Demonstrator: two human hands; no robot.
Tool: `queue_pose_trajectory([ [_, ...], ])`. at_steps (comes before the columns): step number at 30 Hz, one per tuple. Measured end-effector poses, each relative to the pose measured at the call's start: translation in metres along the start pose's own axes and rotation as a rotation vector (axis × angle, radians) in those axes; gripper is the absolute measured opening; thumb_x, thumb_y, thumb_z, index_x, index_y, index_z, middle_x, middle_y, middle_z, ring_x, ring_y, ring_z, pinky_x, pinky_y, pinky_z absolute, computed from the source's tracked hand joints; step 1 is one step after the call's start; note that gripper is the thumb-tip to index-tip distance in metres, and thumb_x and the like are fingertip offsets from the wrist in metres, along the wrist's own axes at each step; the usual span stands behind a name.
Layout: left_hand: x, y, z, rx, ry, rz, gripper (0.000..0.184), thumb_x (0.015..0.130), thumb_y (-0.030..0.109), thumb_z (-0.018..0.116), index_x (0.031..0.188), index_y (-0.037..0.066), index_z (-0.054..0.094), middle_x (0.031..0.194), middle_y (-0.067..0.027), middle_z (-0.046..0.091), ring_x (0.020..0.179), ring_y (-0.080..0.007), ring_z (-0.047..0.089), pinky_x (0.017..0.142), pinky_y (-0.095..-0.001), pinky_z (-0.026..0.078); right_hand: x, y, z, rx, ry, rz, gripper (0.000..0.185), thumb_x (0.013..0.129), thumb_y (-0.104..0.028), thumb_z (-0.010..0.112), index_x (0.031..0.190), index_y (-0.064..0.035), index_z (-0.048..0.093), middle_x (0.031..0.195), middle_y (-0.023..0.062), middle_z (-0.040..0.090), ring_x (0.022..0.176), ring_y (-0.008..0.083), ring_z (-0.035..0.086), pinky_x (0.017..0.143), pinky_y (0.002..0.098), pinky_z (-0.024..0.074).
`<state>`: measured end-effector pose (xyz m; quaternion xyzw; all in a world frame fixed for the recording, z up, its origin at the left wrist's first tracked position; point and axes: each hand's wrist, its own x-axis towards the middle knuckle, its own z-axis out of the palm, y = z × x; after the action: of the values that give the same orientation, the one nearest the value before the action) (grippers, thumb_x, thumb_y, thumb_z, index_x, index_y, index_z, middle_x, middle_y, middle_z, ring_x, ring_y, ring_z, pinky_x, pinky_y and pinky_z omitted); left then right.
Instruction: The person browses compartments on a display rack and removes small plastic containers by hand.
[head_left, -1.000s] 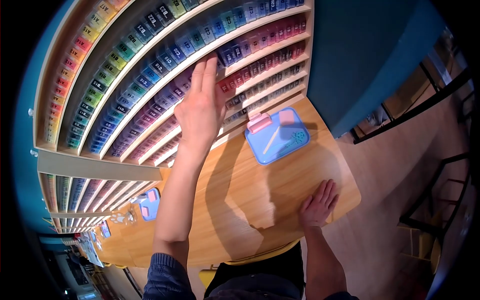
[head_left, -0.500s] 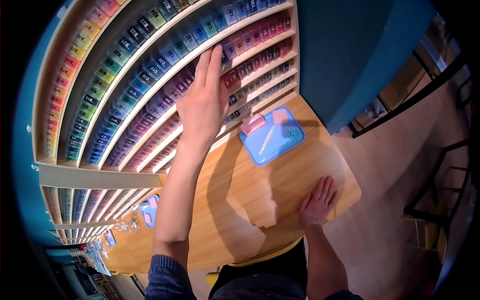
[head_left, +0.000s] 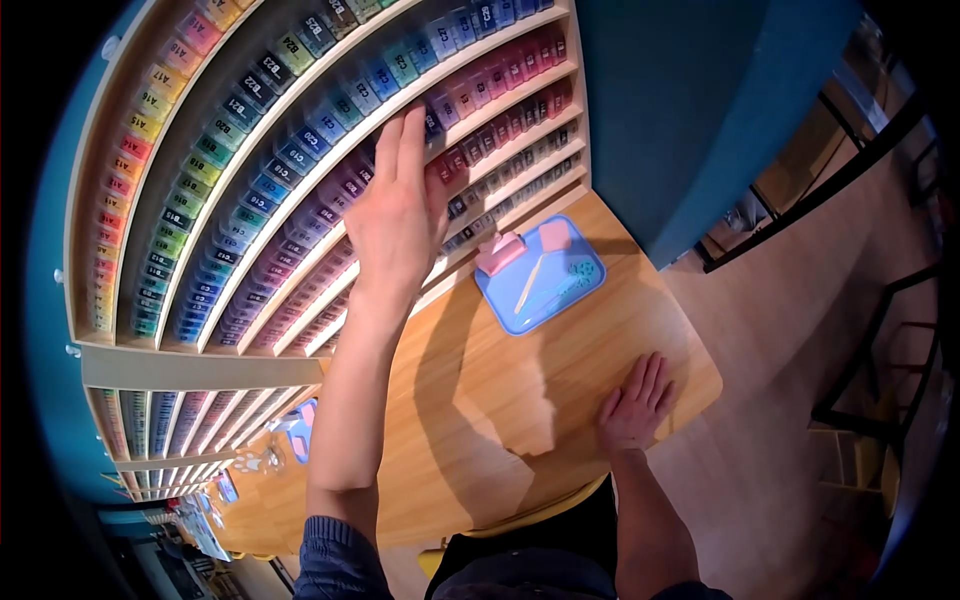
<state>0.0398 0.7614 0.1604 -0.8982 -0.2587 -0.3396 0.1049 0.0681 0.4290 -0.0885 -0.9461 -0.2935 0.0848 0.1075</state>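
Observation:
My left hand [head_left: 397, 215] reaches up to the shelf rack [head_left: 205, 365], with its fingers stretched out at a row of small labelled boxes with purple and dark blue contents. Its fingertips lie beside a dark blue box [head_left: 431, 122], and no held item shows; part of the thumb side is hard to see. On the wooden table [head_left: 480, 400], my right hand [head_left: 636, 405] rests flat, palm down, with fingers a little spread. A blue tray [head_left: 515, 320] stands near the rack's foot, holding a pink piece [head_left: 554, 236], a pale stick [head_left: 529, 284] and small teal bits. A pink clip-like item [head_left: 500, 254] sits at its edge.
Curved rack rows of colour-sorted boxes fill the upper left. A second rack [head_left: 185, 425] and another blue tray [head_left: 300, 432] stand farther left. A dark teal wall panel [head_left: 680, 120] rises right of the rack. Dark-framed furniture [head_left: 865, 430] stands at the far right.
The view has shifted, so the rack and tray appear farther left. My left hand stays at the same rows, its fingertips slightly shifted along the boxes. My right hand stays flat on the table.

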Motion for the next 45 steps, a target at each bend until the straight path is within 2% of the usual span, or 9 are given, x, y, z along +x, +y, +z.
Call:
queue_pose_trajectory([
  [5, 0.023, 0.018, 0.005, 0.000, -0.130, 0.018, 0.068, 0.084, 0.003, 0.065, 0.150, 0.014, 0.050, 0.148, -0.0135, 0.056, 0.090, -0.0337, 0.073, 0.069, -0.0418, 0.059, 0.001, 0.002, 0.001, -0.003, 0.002, -0.002, 0.074, 0.100, -0.030, 0.043, 0.163, 0.0020, 0.022, 0.173, 0.0197, 0.017, 0.162, 0.0337, 0.009, 0.129, 0.0559, 0.0019],
  [10, 0.018, 0.017, 0.009, 0.044, -0.083, -0.054, 0.059, 0.086, 0.006, 0.064, 0.143, 0.015, 0.055, 0.142, -0.0091, 0.061, 0.086, -0.0316, 0.074, 0.068, -0.0420, 0.060, 0.000, 0.002, 0.001, -0.021, 0.002, -0.005, 0.075, 0.099, -0.032, 0.046, 0.163, -0.0006, 0.024, 0.172, 0.0177, 0.020, 0.162, 0.0334, 0.012, 0.129, 0.0566, 0.0052],
  [23, 0.032, 0.034, 0.025, 0.011, -0.016, -0.003, 0.065, 0.089, 0.010, 0.069, 0.150, 0.013, 0.049, 0.145, -0.0138, 0.058, 0.079, -0.0310, 0.074, 0.065, -0.0419, 0.060, 0.000, 0.004, 0.004, 0.004, -0.004, 0.000, 0.075, 0.099, -0.032, 0.046, 0.163, 0.0000, 0.025, 0.172, 0.0182, 0.021, 0.162, 0.0337, 0.012, 0.129, 0.0576, 0.0053],
  [26, 0.045, 0.043, 0.030, 0.052, -0.072, 0.053, 0.064, 0.085, 0.008, 0.069, 0.146, 0.007, 0.051, 0.143, -0.0152, 0.057, 0.085, -0.0329, 0.074, 0.066, -0.0404, 0.060, 0.000, 0.004, 0.005, 0.005, 0.014, -0.016, 0.075, 0.099, -0.031, 0.047, 0.163, 0.0002, 0.025, 0.172, 0.0183, 0.021, 0.161, 0.0341, 0.013, 0.129, 0.0580, 0.0055],
  [31, 0.045, 0.044, 0.026, 0.089, -0.068, -0.036, 0.054, 0.086, 0.008, 0.067, 0.139, 0.009, 0.057, 0.132, -0.0090, 0.064, 0.087, -0.0309, 0.073, 0.067, -0.0419, 0.059, 0.000, 0.004, 0.004, 0.040, 0.011, -0.010, 0.076, 0.097, -0.030, 0.048, 0.163, 0.0004, 0.026, 0.172, 0.0181, 0.022, 0.161, 0.0340, 0.014, 0.129, 0.0588, 0.0058],
  [38, 0.046, 0.047, 0.030, 0.053, -0.057, -0.043, 0.057, 0.086, 0.009, 0.068, 0.142, 0.007, 0.054, 0.134, -0.0120, 0.061, 0.088, -0.0331, 0.073, 0.067, -0.0418, 0.058, 0.001, 0.004, 0.006, 0.034, 0.030, -0.004, 0.076, 0.097, -0.031, 0.048, 0.163, 0.0002, 0.026, 0.172, 0.0179, 0.022, 0.161, 0.0335, 0.014, 0.129, 0.0588, 0.0054],
  [42, 0.058, 0.059, 0.035, 0.028, -0.075, -0.027, 0.061, 0.087, 0.010, 0.068, 0.145, 0.007, 0.050, 0.136, -0.0135, 0.059, 0.086, -0.0338, 0.072, 0.066, -0.0423, 0.058, -0.001, 0.004, 0.006, 0.050, -0.007, -0.008, 0.075, 0.098, -0.029, 0.046, 0.162, 0.0028, 0.025, 0.172, 0.0200, 0.020, 0.162, 0.0348, 0.010, 0.129, 0.0576, 0.0027],
  [44, 0.065, 0.058, 0.040, -0.010, -0.065, 0.112, 0.065, 0.090, 0.014, 0.070, 0.150, 0.010, 0.046, 0.142, -0.0124, 0.058, 0.084, -0.0344, 0.072, 0.068, -0.0432, 0.059, -0.002, 0.005, 0.007, 0.061, -0.016, -0.006, 0.075, 0.098, -0.029, 0.046, 0.162, 0.0028, 0.025, 0.172, 0.0200, 0.021, 0.162, 0.0349, 0.011, 0.129, 0.0578, 0.0027],
  [45, 0.067, 0.059, 0.041, 0.017, -0.073, 0.097, 0.061, 0.090, 0.015, 0.070, 0.147, 0.010, 0.050, 0.138, -0.0119, 0.061, 0.084, -0.0347, 0.072, 0.068, -0.0437, 0.058, -0.001, 0.005, 0.007, 0.062, -0.010, -0.008, 0.074, 0.098, -0.029, 0.046, 0.162, 0.0029, 0.025, 0.172, 0.0200, 0.021, 0.161, 0.0351, 0.011, 0.129, 0.0579, 0.0027],
])
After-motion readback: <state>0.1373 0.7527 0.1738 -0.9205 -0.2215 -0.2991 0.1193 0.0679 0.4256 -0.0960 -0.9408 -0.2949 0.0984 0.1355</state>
